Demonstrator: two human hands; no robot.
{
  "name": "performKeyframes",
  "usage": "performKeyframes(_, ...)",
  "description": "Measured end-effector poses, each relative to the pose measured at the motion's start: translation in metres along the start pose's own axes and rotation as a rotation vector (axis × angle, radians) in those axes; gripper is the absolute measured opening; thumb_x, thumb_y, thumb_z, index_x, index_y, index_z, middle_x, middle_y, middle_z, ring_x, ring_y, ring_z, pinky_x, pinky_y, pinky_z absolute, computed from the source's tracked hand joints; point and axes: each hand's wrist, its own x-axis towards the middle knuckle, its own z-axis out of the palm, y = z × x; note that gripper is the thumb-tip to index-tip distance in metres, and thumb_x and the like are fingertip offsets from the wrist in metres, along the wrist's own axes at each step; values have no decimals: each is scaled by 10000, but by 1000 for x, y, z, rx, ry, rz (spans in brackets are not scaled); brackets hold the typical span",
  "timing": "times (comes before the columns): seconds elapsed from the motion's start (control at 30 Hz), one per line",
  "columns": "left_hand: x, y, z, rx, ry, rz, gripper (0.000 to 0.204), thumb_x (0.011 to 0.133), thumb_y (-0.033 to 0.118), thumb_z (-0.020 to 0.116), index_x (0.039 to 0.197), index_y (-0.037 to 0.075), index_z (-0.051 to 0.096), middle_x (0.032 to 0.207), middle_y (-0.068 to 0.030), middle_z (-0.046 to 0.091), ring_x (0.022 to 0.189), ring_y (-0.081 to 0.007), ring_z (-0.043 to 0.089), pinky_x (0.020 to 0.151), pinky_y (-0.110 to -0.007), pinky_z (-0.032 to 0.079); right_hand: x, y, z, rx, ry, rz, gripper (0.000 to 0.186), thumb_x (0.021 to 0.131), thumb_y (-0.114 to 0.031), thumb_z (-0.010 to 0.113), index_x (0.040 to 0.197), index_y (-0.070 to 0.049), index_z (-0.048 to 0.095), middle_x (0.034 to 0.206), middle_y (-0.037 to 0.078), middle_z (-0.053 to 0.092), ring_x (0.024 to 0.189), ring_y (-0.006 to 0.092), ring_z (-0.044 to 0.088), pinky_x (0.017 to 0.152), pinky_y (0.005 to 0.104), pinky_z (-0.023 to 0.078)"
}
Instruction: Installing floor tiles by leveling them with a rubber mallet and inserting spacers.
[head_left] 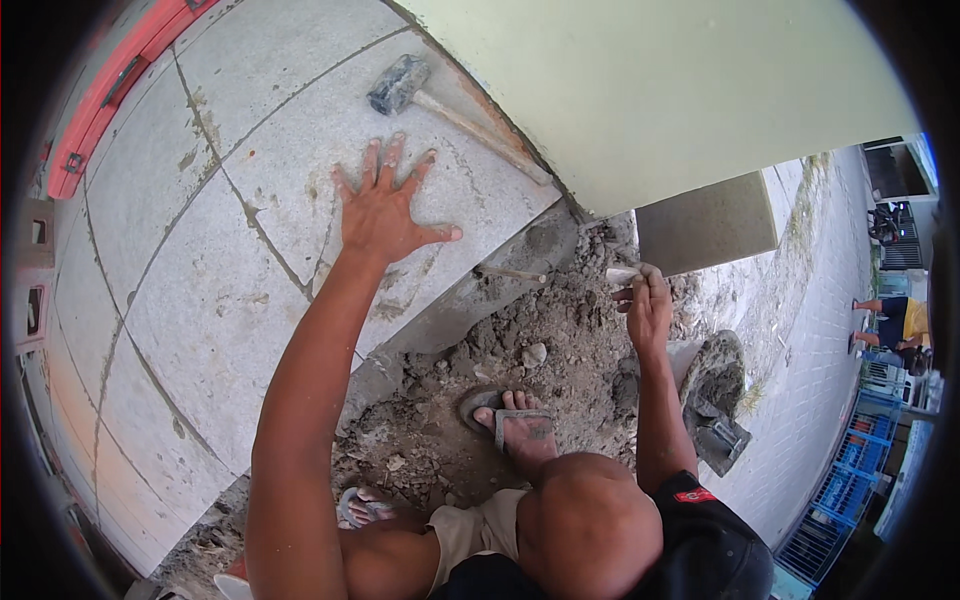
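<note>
My left hand (385, 222) lies flat on the pale floor tiles (230, 300), its fingers spread and nothing in them. Just beyond its fingertips rests a rubber mallet (400, 85), its wooden handle reaching along the foot of the wall. My right hand (648, 310) is closed in a pinch round a small pale flat piece (622, 274), over broken soil and rubble (570, 320) by the wall corner. What that piece is, I cannot tell. Between the hands, a thin rod (512, 273) sticks out from the tile edge over the dirt.
A dark pan of wet mortar (718, 375) stands beside my right forearm, with a trowel (722, 440) at its near end. Beyond the right hand a grey slab (706, 225) meets the pale green wall (660, 90). At far right, a person (895, 320) is near a blue barred fence (850, 470).
</note>
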Motion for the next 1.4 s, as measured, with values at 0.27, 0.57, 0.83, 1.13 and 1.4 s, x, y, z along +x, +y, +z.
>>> performKeyframes(0.27,1,1,7,2,29,-27,1273,611,988,626,1674,389,265,1784,-67,90,1641,-337,41,1232,-757,12,10,-47,48,395,-277,-21,254,1118,-181,507,1284,-20,611,1099,95,727,876,151,727,727,288,596)
performKeyframes(0.57,-2,-3,3,-13,-4,-22,1266,619,978,634,1675,385,267,1785,-67,73,1639,-349,38,1245,-733,29,27,-78,115,222,-630,-193,241,1119,-151,523,1239,-19,686,1166,76,725,980,137,708,846,301,592)
performKeyframes(0.83,-1,-1,4,-18,14,-12,1260,617,972,640,1671,381,283,1785,-66,76,1638,-351,43,1241,-741,27,26,-46,127,96,-690,-351,224,1066,-42,572,1250,-52,699,1127,63,717,1037,155,676,916,312,554)
performKeyframes(1.13,1,2,5,-22,4,-9,1264,618,978,634,1674,387,269,1786,-64,69,1638,-352,40,1241,-741,25,33,-57,115,-388,-670,-756,475,855,51,596,1296,-99,688,1248,166,713,1179,392,666,1051,436,523)
performKeyframes(1.4,1,-3,11,4,46,-2,1286,595,1005,606,1672,390,268,1779,-70,119,1636,-352,75,1223,-773,39,30,-79,114,-405,-813,-736,529,809,31,645,1318,-107,683,1349,110,695,1310,360,612,1121,449,491)
